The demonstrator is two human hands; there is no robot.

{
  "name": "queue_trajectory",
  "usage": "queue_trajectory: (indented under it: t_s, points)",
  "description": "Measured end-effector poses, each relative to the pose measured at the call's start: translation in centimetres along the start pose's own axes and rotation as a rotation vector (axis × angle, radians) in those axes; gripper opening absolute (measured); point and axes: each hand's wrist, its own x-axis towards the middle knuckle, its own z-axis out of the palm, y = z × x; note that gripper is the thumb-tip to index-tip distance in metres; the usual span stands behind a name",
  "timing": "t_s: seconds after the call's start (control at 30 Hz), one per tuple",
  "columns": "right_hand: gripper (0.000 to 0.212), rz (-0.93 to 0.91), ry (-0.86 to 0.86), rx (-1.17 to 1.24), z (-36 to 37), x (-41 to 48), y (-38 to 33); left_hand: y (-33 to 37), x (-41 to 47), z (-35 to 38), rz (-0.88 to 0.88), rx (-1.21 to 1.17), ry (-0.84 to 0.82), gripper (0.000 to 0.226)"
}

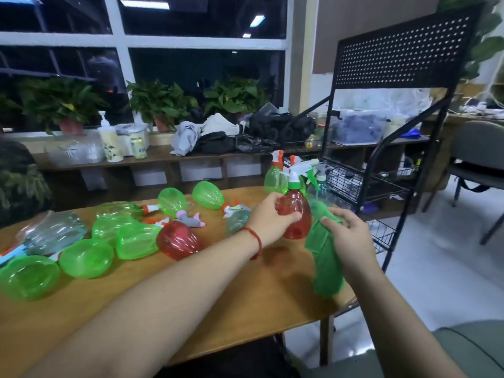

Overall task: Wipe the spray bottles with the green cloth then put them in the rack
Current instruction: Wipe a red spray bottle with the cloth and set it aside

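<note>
A: Left end of worktop (245, 309)?
B: Heap of green spray bottles (86, 257) lying on their sides, one clear bottle (54, 233) among them near the left edge. Second red bottle (177, 240) on its side just right of the heap.
A: Hands?
B: Left hand (270, 218) wrapped round the belly of the red spray bottle (298, 211), thumb in front. Bottle upright, white trigger head (296, 170) on top with green collar. Base on or just above worktop, cannot tell which.
A: Cloth?
B: Green cloth (326, 257) bunched in right hand (347, 236), fingers curled round it, rest hanging down near worktop's right end. Top of cloth just beside bottle's right flank; contact unclear.
A: Further right?
B: Few upright bottles (274, 178) behind the held one, at worktop's far corner. Then black wire rack (401, 47) on the floor beside worktop: perforated top panel, wire baskets below.
</note>
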Motion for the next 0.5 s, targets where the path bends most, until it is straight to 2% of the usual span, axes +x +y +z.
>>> queue_trajectory:
  t_s: [0.13,0.33,0.5]
  points:
    - [0.015,0.023,0.092,-0.005,-3.1,0.7,1.1,-0.7,3.3,5.2,-0.020,0.051,-0.047,0.069]
    - [0.017,0.064,0.129,0.004,-6.3,1.3,2.0,0.4,5.8,10.5,0.029,0.087,-0.060,0.061]
    - [0.018,0.065,0.140,0.024,-7.5,1.6,2.5,1.1,7.1,12.2,0.015,0.151,-0.049,0.080]
